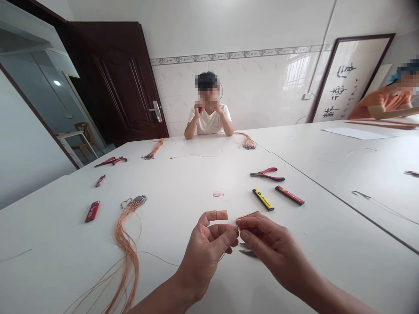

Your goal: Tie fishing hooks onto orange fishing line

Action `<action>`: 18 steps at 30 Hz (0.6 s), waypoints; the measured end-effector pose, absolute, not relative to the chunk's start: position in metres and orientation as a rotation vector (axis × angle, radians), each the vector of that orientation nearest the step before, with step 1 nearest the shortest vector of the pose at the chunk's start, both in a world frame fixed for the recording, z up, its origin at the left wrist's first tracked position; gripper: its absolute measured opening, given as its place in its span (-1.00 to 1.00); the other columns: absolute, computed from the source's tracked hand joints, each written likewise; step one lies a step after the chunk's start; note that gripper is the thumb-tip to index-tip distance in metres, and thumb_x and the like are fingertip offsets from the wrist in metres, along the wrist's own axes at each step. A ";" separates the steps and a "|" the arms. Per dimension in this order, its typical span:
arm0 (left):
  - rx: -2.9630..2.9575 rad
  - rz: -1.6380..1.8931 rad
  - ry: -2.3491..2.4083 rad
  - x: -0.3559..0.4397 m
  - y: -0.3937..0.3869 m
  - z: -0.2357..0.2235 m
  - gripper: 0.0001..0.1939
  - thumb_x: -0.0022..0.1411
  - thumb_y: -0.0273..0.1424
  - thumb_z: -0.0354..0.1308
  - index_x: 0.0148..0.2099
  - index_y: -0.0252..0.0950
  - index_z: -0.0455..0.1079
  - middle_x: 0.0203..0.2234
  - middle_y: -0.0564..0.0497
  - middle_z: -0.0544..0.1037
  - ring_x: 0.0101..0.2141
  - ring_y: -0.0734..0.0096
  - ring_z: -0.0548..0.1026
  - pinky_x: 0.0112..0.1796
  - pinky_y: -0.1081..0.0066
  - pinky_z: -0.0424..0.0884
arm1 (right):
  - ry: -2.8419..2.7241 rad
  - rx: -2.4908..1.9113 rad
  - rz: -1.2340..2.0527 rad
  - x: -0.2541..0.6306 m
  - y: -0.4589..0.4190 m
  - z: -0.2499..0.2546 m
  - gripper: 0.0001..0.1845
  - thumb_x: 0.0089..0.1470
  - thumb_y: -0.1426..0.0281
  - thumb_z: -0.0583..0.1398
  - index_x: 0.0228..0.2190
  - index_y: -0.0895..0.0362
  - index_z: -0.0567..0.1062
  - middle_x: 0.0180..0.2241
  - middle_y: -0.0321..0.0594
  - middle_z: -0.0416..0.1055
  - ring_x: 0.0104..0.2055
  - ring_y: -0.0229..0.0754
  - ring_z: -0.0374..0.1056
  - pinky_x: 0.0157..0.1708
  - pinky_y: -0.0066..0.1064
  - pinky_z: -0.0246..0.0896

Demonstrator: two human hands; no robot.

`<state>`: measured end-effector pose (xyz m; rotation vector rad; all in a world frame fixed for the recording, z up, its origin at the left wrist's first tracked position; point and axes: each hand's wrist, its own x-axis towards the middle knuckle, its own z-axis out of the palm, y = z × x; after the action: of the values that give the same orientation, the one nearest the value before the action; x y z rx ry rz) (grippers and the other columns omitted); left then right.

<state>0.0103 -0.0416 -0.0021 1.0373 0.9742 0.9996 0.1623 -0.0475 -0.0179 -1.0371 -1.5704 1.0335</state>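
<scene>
Close together above the table, my two hands meet at a small metal fish hook (238, 224). My left hand (209, 244) pinches it between thumb and fingers, with the forefinger raised and a band around it. Thin fishing line (157, 257) runs from the left hand toward the bundle at the left. The fingers of my right hand (270, 244) are closed at the hook's other side, with a thin copper-coloured rod (248, 215) along them. What exactly the right fingertips grip is partly hidden. Pointed metal blades (247, 249) lie beneath my right hand, their handles covered.
A bundle of hooks (139, 200) with orange lines lies left, near a red lighter (93, 211). Beyond my right hand are a yellow lighter (263, 199), another red lighter (290, 195) and pliers (268, 174). A person (209, 113) sits opposite; another (386, 102) sits right.
</scene>
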 end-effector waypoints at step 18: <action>1.130 1.110 0.906 0.015 -0.053 -0.003 -0.71 0.09 -0.40 0.13 -0.14 -0.20 0.15 -0.51 0.12 0.40 -0.44 0.57 0.31 -0.35 0.49 0.23 | -1.541 -1.163 0.956 0.154 -0.051 -0.022 -0.86 0.00 0.39 0.05 -0.55 0.14 0.27 -0.55 -0.31 0.26 -0.56 -0.35 0.11 -0.57 -0.49 0.09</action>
<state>0.0153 -0.0534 -0.0025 1.1302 0.9064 1.1103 0.1544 -0.0513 -0.0219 -1.1633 -1.5412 0.9556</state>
